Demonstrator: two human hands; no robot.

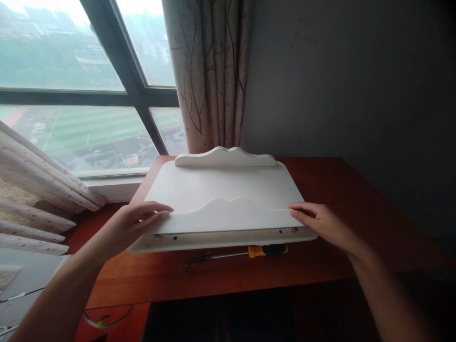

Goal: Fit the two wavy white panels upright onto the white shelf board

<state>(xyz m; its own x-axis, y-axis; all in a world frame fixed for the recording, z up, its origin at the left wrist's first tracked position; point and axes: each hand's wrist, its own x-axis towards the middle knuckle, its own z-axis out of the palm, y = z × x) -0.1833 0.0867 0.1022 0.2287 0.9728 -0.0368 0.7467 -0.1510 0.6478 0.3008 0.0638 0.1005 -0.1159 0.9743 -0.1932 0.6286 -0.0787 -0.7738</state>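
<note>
A white board [224, 183] with rounded corners lies on the wooden table, a wavy-topped white panel [225, 158] standing along its far edge. A second wavy white panel [228, 216] is at the near edge, tilted. My left hand [147, 217] pinches this near panel at its left end, and my right hand [308, 216] pinches it at the right end. Small dark holes show below it near both ends. In front of the board lie a screwdriver [269, 250] with a yellow and black handle and some small dark metal pieces [199, 259].
The reddish-brown table [356, 213] stands by a window [89, 128] overlooking a sports field. A patterned curtain [213, 76] hangs behind it, and another curtain [39, 175] is at the left. A cable [107, 325] shows below the table's left front; a wall socket [7, 278] sits at far left.
</note>
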